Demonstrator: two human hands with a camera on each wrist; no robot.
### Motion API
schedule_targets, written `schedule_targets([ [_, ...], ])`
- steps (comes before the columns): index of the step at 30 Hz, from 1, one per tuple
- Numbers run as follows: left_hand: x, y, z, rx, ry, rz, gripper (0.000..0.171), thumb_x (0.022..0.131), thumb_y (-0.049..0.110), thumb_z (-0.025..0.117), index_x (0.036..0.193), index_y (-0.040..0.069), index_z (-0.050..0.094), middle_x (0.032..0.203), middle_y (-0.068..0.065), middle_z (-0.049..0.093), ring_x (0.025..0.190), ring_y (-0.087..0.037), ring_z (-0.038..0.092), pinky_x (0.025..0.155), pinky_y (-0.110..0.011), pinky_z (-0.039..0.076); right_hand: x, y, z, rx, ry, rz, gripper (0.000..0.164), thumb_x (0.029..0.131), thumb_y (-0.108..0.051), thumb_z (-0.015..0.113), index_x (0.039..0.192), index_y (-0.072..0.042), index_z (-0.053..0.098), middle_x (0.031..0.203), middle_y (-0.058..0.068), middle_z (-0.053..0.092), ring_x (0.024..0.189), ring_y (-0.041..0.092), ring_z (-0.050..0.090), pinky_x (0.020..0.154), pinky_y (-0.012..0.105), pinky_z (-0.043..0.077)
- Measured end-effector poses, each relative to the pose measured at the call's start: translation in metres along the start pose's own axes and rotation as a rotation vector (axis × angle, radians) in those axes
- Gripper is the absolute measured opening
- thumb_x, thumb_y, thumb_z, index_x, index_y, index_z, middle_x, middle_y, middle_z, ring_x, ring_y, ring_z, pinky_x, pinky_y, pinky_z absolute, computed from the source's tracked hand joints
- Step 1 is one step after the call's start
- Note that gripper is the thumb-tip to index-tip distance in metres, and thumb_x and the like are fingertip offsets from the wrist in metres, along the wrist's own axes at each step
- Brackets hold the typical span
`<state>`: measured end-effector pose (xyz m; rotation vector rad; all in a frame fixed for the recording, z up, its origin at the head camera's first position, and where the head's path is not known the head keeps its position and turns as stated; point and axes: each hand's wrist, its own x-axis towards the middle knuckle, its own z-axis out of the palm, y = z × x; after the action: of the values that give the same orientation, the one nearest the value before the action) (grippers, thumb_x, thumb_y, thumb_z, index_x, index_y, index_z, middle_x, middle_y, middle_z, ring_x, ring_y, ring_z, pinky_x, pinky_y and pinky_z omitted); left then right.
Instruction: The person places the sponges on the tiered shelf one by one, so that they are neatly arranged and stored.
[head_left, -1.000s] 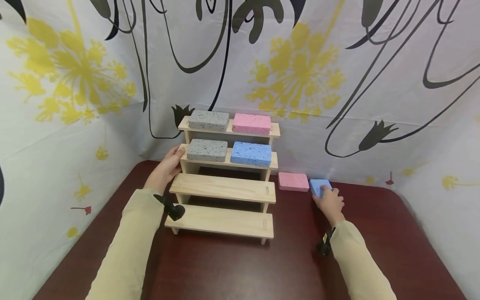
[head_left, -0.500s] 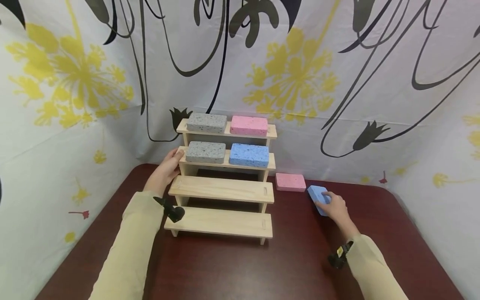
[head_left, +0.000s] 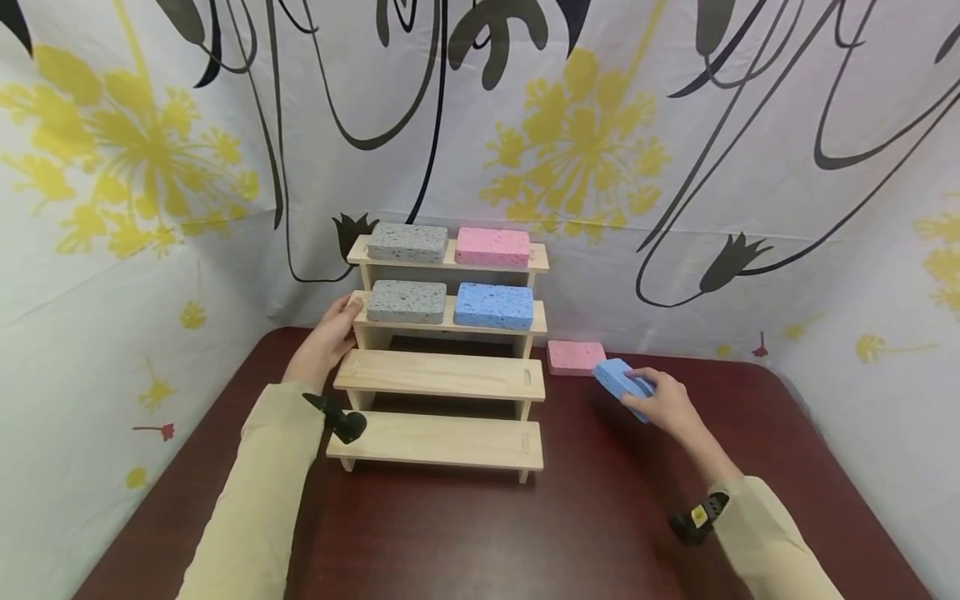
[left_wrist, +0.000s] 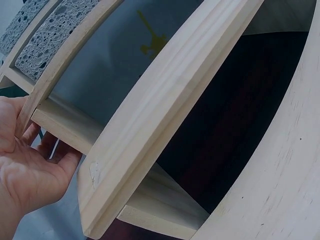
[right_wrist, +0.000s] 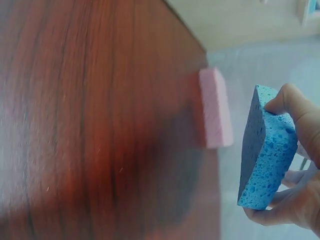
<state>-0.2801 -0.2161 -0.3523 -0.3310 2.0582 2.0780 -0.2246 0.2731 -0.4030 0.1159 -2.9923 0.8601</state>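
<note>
In the head view a wooden step rack [head_left: 442,375] stands on the table, its two lower steps bare. My left hand [head_left: 322,342] grips the left end of its second step from the top; in the left wrist view the thumb side of that hand [left_wrist: 35,170] wraps the wood. Out to the right, my right hand [head_left: 663,404] pinches a blue sponge [head_left: 621,379], tilted and lifted off the table. The right wrist view has the sponge [right_wrist: 267,150] between thumb and fingers. Behind it a pink sponge [head_left: 575,357] lies on the table.
Grey [head_left: 407,242] and pink [head_left: 492,247] sponges sit on the top step. Below them, another grey sponge [head_left: 407,302] and a blue one [head_left: 494,306] share the second step. A patterned cloth [head_left: 600,275] hangs behind the dark red table [head_left: 465,533].
The blue sponge has come up off the table in my right hand, drawn toward me, then moved left and tilted. My left hand keeps its grip on the rack.
</note>
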Motion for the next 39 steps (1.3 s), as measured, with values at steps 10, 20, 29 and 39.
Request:
schedule_targets([
  [10,0.001,0.0,0.0,0.016,0.0,-0.01,0.06,0.099,0.035,0.03,0.148,0.018,0.0,0.155,-0.008,0.006,0.142,-0.025,0.011,0.116,-0.042,0.012,-0.019,-0.053,-0.008,0.057,0.053,-0.184,0.045,0.076,-0.018,0.069,0.119,-0.008,0.058,0.125,0.022,0.051,0.103,0.036,0.051,0.081,0.052,0.047],
  [20,0.002,0.0,-0.001,0.028,0.009,-0.006,0.06,0.099,0.036,0.03,0.148,0.018,0.0,0.155,-0.009,0.005,0.142,-0.026,0.009,0.116,-0.044,0.011,-0.018,-0.105,0.005,0.097,0.043,-0.368,0.045,0.07,-0.017,0.073,0.113,-0.014,0.062,0.121,0.014,0.054,0.094,0.029,0.052,0.077,0.041,0.047],
  [29,0.004,-0.001,-0.001,0.009,0.01,-0.014,0.061,0.098,0.037,0.032,0.148,0.019,0.002,0.155,-0.008,0.007,0.142,-0.025,0.011,0.116,-0.043,0.012,-0.003,-0.138,0.025,0.105,-0.016,-0.503,0.045,0.069,-0.018,0.073,0.113,-0.013,0.063,0.124,0.017,0.055,0.112,0.033,0.051,0.091,0.049,0.045],
  [39,0.004,-0.001,-0.001,0.001,0.016,-0.026,0.062,0.098,0.039,0.033,0.148,0.021,0.002,0.155,-0.007,0.006,0.142,-0.025,0.011,0.116,-0.042,0.012,0.019,-0.174,0.047,0.065,-0.11,-0.578,0.046,0.07,-0.023,0.071,0.114,-0.02,0.063,0.13,0.009,0.053,0.119,0.028,0.05,0.094,0.045,0.045],
])
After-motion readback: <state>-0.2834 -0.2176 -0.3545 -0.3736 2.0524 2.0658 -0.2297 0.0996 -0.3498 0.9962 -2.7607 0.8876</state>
